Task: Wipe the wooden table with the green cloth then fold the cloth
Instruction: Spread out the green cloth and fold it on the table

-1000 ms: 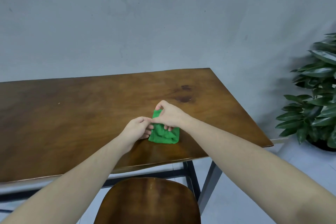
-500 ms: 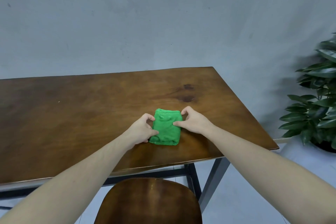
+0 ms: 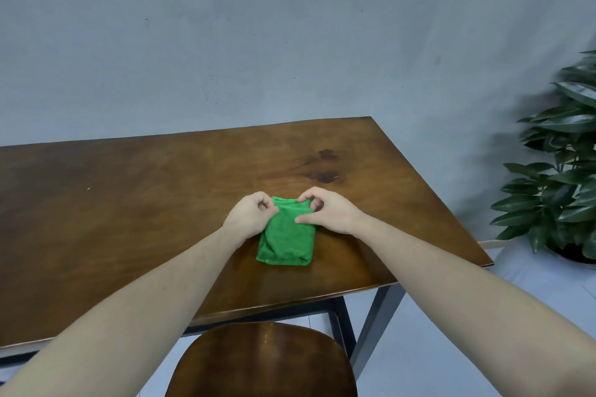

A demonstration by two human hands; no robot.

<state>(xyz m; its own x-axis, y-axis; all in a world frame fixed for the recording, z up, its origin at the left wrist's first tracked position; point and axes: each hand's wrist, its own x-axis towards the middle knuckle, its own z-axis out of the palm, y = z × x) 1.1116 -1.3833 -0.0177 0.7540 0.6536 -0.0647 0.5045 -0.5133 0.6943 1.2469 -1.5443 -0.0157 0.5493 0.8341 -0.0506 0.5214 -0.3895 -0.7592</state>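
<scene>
The green cloth (image 3: 286,240) lies folded into a small thick rectangle on the wooden table (image 3: 129,203), near the front right part of the top. My left hand (image 3: 250,216) pinches the cloth's far left corner with curled fingers. My right hand (image 3: 329,213) pinches the far right corner, its thumb pressed on the top layer. The near edge of the cloth rests flat on the wood.
A dark knot stain (image 3: 324,171) marks the wood behind the hands. A wooden chair seat (image 3: 261,361) stands below the table's front edge. A leafy potted plant (image 3: 561,177) sits on the floor at the right. A grey wall rises behind.
One second ago both hands bunched the cloth upright. It then came down flat as a folded rectangle. Both hands have since slid from its sides to its far corners.
</scene>
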